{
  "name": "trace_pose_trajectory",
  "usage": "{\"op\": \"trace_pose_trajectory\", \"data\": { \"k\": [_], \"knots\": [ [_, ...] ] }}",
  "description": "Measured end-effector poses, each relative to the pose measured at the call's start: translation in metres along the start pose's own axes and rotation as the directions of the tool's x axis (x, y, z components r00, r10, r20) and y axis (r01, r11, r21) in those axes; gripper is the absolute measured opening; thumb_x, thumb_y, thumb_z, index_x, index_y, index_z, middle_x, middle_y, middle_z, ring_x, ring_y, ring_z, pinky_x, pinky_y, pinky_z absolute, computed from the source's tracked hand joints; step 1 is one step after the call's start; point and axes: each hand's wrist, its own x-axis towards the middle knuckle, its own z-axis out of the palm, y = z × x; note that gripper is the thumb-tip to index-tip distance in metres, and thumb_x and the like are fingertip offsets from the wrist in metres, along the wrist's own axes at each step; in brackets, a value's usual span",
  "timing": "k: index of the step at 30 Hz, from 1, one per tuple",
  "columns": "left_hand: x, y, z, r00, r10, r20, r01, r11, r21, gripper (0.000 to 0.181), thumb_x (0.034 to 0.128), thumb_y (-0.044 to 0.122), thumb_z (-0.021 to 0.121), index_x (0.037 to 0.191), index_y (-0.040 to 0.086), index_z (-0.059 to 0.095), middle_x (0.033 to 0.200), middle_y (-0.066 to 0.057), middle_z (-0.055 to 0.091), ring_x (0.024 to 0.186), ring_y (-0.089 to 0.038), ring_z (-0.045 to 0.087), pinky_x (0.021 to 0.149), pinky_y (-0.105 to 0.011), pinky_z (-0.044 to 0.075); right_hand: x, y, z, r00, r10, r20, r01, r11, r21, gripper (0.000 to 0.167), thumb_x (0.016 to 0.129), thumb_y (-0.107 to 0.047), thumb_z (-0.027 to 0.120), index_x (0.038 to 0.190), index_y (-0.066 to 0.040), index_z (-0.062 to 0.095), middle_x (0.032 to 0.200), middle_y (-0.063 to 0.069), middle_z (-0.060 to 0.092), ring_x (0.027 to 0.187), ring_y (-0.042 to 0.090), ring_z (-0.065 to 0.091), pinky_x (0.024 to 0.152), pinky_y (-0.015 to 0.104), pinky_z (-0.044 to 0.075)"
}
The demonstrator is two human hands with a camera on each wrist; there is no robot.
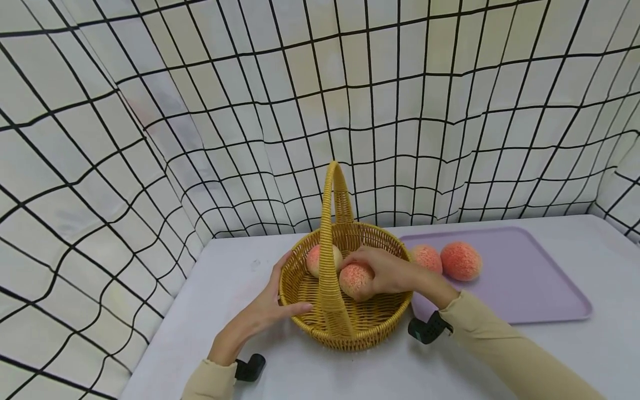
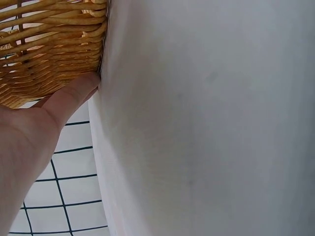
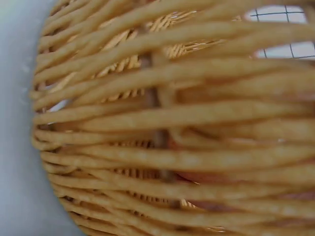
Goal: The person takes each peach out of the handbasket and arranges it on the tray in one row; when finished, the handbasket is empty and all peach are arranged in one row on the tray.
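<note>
A brown wicker basket [image 1: 372,328] with a tall arched handle stands on the white table. My left hand [image 1: 267,303] holds its left side, thumb over the rim and fingers along the outside wall. In the left wrist view the left hand's fingers [image 2: 74,98] touch the basket's wall [image 2: 54,54] low down, near the tabletop. Inside the basket, my right hand [image 1: 382,269] grips a pink-and-cream peach [image 1: 356,280]. Another peach [image 1: 315,261] lies behind the handle at the left. Basket weave [image 3: 197,118] fills the right wrist view and mostly hides the right hand.
To the right lies a flat lilac tray [image 1: 530,283]. On it are a coral-pink peach [image 1: 461,261] and a second peach [image 1: 426,258], partly behind the right forearm. Black netting [image 1: 370,128] over white sheeting encloses the table's back and left side.
</note>
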Motion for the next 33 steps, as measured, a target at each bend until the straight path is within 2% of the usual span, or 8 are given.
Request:
{"op": "trace_pose_trajectory", "data": {
  "k": [4,7,12,16,19,23,28,33],
  "knots": [
    [0.002,0.002,0.000,1.000,-0.011,0.000,0.011,1.000,0.003,0.120,0.0849,0.039,0.085,0.168,0.026,-0.001,0.172,-0.020,0.010,0.156,-0.044,0.021,0.122,-0.064,0.022,-0.001,0.000,0.001,0.999,-0.016,-0.038,0.015,0.999,-0.029,0.055,0.081,-0.020,0.091,0.132,-0.013,0.068,0.126,0.006,0.062,0.113,0.022,0.059,0.095,0.042,0.053],
    [0.004,0.003,0.001,1.000,-0.014,0.002,0.014,1.000,0.005,0.120,0.0852,0.038,0.085,0.168,0.025,-0.001,0.172,-0.021,0.012,0.156,-0.044,0.021,0.123,-0.064,0.021,-0.005,-0.001,0.002,0.991,-0.031,-0.128,0.028,0.999,-0.029,0.053,0.080,-0.018,0.090,0.129,-0.013,0.069,0.124,0.005,0.064,0.112,0.022,0.060,0.092,0.041,0.054],
    [0.005,0.003,0.003,1.000,-0.020,0.003,0.020,1.000,0.010,0.123,0.0842,0.042,0.085,0.168,0.024,-0.003,0.173,-0.021,0.009,0.157,-0.044,0.018,0.124,-0.063,0.018,-0.022,-0.006,-0.004,0.950,-0.037,-0.310,0.040,0.999,0.004,0.053,0.078,-0.016,0.089,0.127,-0.015,0.068,0.124,0.004,0.066,0.112,0.024,0.061,0.089,0.044,0.055],
    [0.005,0.005,0.005,1.000,-0.022,0.008,0.022,1.000,0.003,0.124,0.0836,0.044,0.085,0.168,0.024,-0.003,0.173,-0.022,0.008,0.157,-0.043,0.017,0.124,-0.062,0.017,-0.049,-0.013,-0.023,0.923,0.002,-0.385,0.020,0.998,0.053,0.056,0.081,-0.015,0.089,0.132,-0.016,0.066,0.132,0.005,0.063,0.116,0.027,0.060,0.089,0.046,0.056],
    [0.005,0.005,0.005,1.000,-0.023,0.013,0.022,1.000,0.001,0.123,0.0840,0.043,0.085,0.168,0.025,-0.003,0.173,-0.022,0.007,0.158,-0.043,0.016,0.124,-0.062,0.016,-0.074,-0.018,-0.041,0.903,0.043,-0.428,-0.012,0.997,0.075,0.059,0.081,-0.014,0.091,0.134,-0.019,0.065,0.135,0.004,0.060,0.114,0.025,0.060,0.086,0.038,0.058],
    [0.005,0.005,0.004,1.000,-0.028,0.007,0.028,1.000,0.008,0.122,0.0845,0.042,0.085,0.168,0.024,-0.003,0.173,-0.021,0.006,0.158,-0.043,0.014,0.124,-0.062,0.016,-0.108,-0.017,-0.061,0.866,0.037,-0.499,-0.013,0.999,0.052,0.066,0.079,-0.006,0.092,0.137,-0.017,0.063,0.136,0.003,0.058,0.113,0.015,0.060,0.085,0.026,0.058],
    [0.003,0.003,0.003,1.000,-0.021,-0.002,0.021,1.000,0.014,0.121,0.0854,0.041,0.084,0.168,0.025,-0.002,0.173,-0.022,0.006,0.157,-0.046,0.015,0.123,-0.064,0.018,-0.146,0.004,-0.082,0.816,0.029,-0.578,-0.067,0.997,-0.046,0.072,0.075,0.000,0.093,0.138,-0.012,0.062,0.136,0.004,0.058,0.111,-0.004,0.056,0.081,0.013,0.054],
    [0.000,0.001,0.002,1.000,-0.017,-0.007,0.017,1.000,-0.002,0.120,0.0852,0.040,0.085,0.168,0.028,-0.001,0.173,-0.019,0.006,0.157,-0.045,0.017,0.123,-0.064,0.020,-0.174,0.033,-0.098,0.780,0.176,-0.600,-0.228,0.973,-0.012,0.071,0.080,-0.010,0.093,0.142,-0.014,0.058,0.134,-0.015,0.053,0.104,-0.005,0.053,0.073,0.011,0.051]
  ]
}}
